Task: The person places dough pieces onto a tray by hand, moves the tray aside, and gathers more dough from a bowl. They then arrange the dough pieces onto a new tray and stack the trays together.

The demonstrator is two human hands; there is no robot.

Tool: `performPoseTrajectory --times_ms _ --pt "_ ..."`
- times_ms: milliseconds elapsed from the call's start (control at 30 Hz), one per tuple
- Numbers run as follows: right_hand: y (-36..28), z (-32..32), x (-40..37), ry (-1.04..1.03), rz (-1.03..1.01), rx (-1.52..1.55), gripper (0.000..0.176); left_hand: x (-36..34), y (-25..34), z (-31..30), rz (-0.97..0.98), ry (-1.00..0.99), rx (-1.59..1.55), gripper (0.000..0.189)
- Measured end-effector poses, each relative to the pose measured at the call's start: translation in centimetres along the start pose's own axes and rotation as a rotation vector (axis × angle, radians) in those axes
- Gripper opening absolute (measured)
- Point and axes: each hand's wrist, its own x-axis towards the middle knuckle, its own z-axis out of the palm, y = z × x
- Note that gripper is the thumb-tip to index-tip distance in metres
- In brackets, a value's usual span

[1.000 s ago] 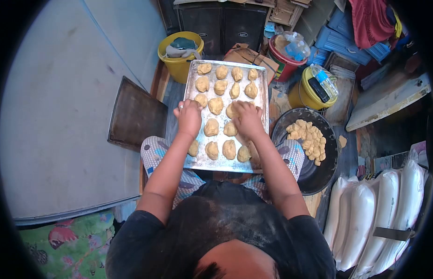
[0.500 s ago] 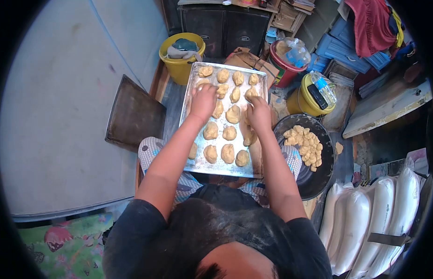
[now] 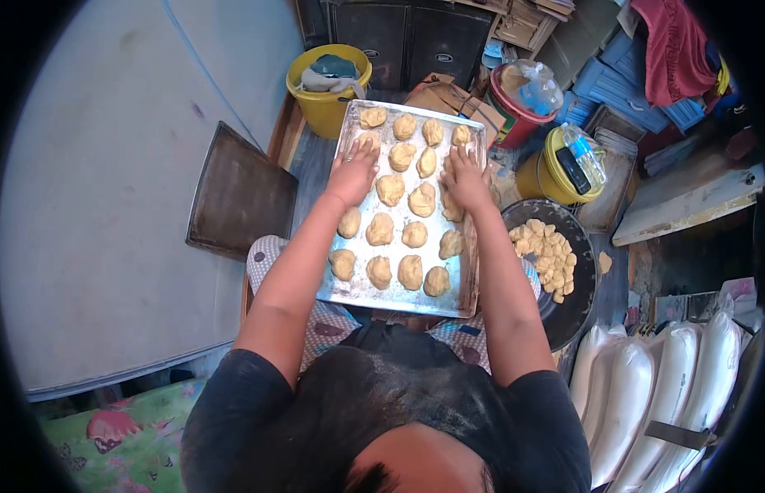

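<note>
A metal baking tray (image 3: 359, 289) rests across my knees, filled with several pale dough pieces (image 3: 390, 189) in rows. My left hand (image 3: 353, 171) lies flat, fingers spread, on a dough piece in the tray's left column near the far end. My right hand (image 3: 466, 177) presses flat on a dough piece in the right column, at about the same depth. Neither hand grips anything. A black bowl (image 3: 581, 289) to my right holds more dough lumps (image 3: 547, 251).
A dark empty tray (image 3: 238, 195) leans at the left. Beyond the metal tray stand a yellow bucket (image 3: 323, 111), a red bucket (image 3: 514, 119) and a yellow tub with a bottle (image 3: 567, 156). White sacks (image 3: 662, 403) lie at the right.
Both hands have moved from the tray's middle rows toward its far end, each now flattened on a dough piece near the outer columns. The view shifted slightly.
</note>
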Motion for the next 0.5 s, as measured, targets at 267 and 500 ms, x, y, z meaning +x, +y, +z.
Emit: performPoseTrajectory --times_ms 267,500 --pt "-5.8 -2.4 -3.9 -0.168 -0.262 0.036 0.032 -3.0 0.9 -0.9 0.104 0.363 -0.121 0.024" --pt "-7.4 -0.9 -4.2 0.068 -0.216 -0.03 0.026 -5.5 -3.1 -4.0 -0.249 0.76 -0.224 0.017"
